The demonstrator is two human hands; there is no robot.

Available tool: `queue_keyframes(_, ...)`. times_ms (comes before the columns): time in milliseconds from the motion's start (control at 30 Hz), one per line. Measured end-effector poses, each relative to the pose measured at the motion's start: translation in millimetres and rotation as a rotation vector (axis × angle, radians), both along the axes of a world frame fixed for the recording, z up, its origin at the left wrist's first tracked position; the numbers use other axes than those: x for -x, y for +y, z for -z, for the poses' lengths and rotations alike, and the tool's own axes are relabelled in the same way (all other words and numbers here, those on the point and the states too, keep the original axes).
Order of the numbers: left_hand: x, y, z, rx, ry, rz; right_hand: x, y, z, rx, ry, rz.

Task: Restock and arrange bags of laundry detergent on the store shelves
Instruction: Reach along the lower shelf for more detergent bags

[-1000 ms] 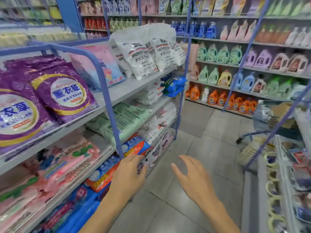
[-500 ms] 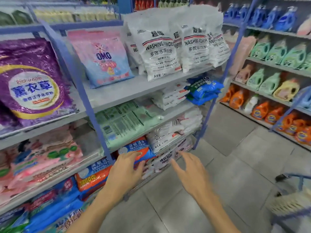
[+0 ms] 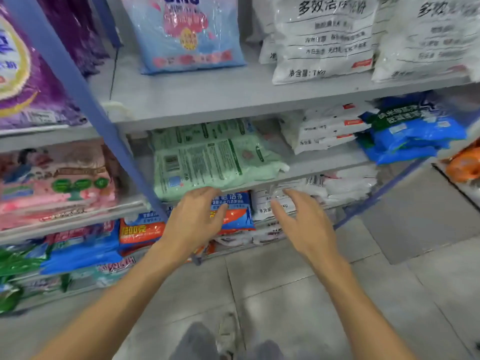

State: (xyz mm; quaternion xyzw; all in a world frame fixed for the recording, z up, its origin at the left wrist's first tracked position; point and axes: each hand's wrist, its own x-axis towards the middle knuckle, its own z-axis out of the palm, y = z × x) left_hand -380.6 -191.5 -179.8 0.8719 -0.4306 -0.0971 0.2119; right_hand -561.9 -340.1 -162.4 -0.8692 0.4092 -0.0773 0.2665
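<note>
Both grips are spread wide and empty: left hand point(image 3: 194, 219) and right hand point(image 3: 304, 222) are reached toward the blue-orange detergent bag point(image 3: 233, 211) on the lower shelf, under the green bag point(image 3: 213, 162). It is best taken by both side edges and slid out level, so the neighbouring white bags point(image 3: 275, 203) are not dragged.

A shop aisle. Grey shelves point(image 3: 233, 100) on blue posts point(image 3: 85, 100) are packed tier on tier with many detergent bags: white bags point(image 3: 322, 40) standing in rows, green bags point(image 3: 213, 162) and blue bags point(image 3: 410, 133) stacked flat. Below is a tiled floor point(image 3: 285, 294).
</note>
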Motion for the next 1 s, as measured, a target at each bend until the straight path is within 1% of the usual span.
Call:
queue_keyframes(133, -3, -16, 14, -0.032, -0.025, -0.078, -29, -38, 23, 0.005, -0.013, -0.103)
queue_keyframes(333, -1, -31, 44, -0.014, -0.024, -0.296, -55, -74, 67, -0.025, 0.011, -0.245)
queue_keyframes(467, 0, -41, 70, -0.001, -0.069, -0.4, -72, -90, 92, 0.041, -0.038, -0.333)
queue_keyframes(567, -7, -46, 89, 0.011, -0.139, -0.477, -83, -101, 106, 0.099, -0.07, -0.381)
queue_keyframes(667, -23, -50, 104, 0.069, -0.216, -0.491, -96, -112, 118, 0.187, -0.139, -0.409)
queue_keyframes(767, -40, -53, 115, 0.129, -0.268, -0.526, -115, -120, 127, 0.226, -0.232, -0.409)
queue_keyframes(867, -59, -58, 124, 0.159, -0.293, -0.547, -137, -126, 139, 0.288, -0.269, -0.43)
queue_keyframes(1000, -81, -67, 133, 0.168, -0.299, -0.504, -171, -129, 149, 0.339, -0.281, -0.43)
